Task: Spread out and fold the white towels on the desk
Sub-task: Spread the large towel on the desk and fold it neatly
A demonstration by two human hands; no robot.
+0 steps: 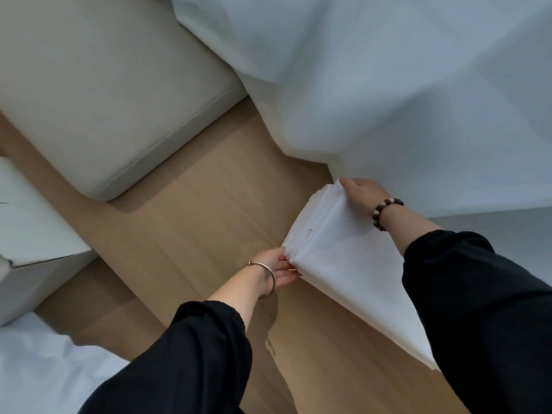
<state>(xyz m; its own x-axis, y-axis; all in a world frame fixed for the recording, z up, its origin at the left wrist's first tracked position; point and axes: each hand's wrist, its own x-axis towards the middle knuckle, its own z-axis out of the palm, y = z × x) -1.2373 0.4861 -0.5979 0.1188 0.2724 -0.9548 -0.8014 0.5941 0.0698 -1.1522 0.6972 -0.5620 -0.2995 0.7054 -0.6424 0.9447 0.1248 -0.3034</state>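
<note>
Head view, as I read it: at six o'clock the left hand [277, 265] pinches the near corner of the folded white towel [343, 252]. The towel runs through four o'clock above the wooden surface [209, 219]. At three o'clock the right hand [363, 192] grips its far edge.

Indoor living space, home or hotel-style room. Cues: large beige upholstered cushion with piped seam [113, 94]; pale wood-grain plank surface [194, 210]; broad white draped fabric [403, 85] filling upper right; crumpled white bedding-like cloth [44, 369] lower left; white box-shaped unit [38, 234] at left edge.
</note>
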